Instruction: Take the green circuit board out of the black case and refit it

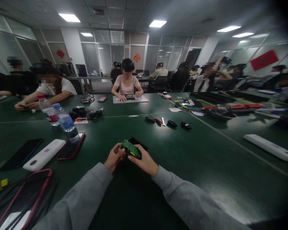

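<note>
– Grey sleeves (86, 191) come closest, reaching in from the bottom edge. What lies beside them?

– At lower left, a pink phone (24, 199) with dark cables (13, 186) across it. Past that, a black phone (21, 154), a white bar (45, 155) and a red phone (71, 147) lie side by side on the green table (194, 185).

– And where is the board (131, 149)?

– Between the two hands, in front of the wearer, green face showing, slanting down to the right. It has a small yellow part (135, 154) on it.

– How are the fingers?

– Left hand (115, 157): clamped on the board's left end, thumb toward the camera. Right hand (145, 159): clamped on the other end, thumb low, fingers over the far edge.

– What's that dark piece (141, 143) just beyond?

– Too dim to tell, nor whether it touches the board.

– Farther off?

– A screwdriver (157, 120) and a wrench (163, 121) lie close together among black pieces (172, 123). Two bottles (65, 119) stand at left, one capped red, one blue. Across the table, a person in pink (127, 85) has both hands at a pale sheet (118, 100).
</note>
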The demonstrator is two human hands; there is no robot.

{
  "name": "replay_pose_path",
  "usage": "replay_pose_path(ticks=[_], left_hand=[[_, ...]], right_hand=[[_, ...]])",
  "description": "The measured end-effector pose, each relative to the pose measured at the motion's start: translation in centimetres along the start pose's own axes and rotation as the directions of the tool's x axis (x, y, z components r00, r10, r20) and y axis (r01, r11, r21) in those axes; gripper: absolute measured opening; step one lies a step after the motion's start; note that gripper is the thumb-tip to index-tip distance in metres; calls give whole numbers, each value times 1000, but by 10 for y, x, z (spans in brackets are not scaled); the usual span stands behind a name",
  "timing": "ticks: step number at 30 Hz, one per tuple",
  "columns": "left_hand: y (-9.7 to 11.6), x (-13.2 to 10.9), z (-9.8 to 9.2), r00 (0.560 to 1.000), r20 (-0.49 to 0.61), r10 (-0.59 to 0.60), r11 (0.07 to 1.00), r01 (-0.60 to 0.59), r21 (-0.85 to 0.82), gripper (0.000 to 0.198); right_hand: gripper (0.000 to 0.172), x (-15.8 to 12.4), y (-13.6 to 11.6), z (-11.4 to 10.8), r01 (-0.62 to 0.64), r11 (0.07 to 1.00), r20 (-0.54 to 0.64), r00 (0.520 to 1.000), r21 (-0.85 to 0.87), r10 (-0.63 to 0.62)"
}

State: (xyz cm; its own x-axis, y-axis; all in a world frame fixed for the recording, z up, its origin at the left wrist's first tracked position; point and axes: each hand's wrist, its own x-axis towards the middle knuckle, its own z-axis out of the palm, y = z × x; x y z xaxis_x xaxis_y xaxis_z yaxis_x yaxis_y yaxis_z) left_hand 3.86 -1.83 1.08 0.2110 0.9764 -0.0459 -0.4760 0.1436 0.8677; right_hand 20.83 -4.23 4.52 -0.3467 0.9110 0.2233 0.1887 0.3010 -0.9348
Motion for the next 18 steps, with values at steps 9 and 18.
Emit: replay_pose_path(ticks=[9,18], left_hand=[[-1,-6,5,997,72,-10,999,7,36,43],[3,0,4,999,-45,-28,996,24,-85,60]], right_hand=[[41,-8,-23,-4,77,933,-43,994,-353,-99],[50,21,-23,-27,69,933,-234,959,-354,-160]])
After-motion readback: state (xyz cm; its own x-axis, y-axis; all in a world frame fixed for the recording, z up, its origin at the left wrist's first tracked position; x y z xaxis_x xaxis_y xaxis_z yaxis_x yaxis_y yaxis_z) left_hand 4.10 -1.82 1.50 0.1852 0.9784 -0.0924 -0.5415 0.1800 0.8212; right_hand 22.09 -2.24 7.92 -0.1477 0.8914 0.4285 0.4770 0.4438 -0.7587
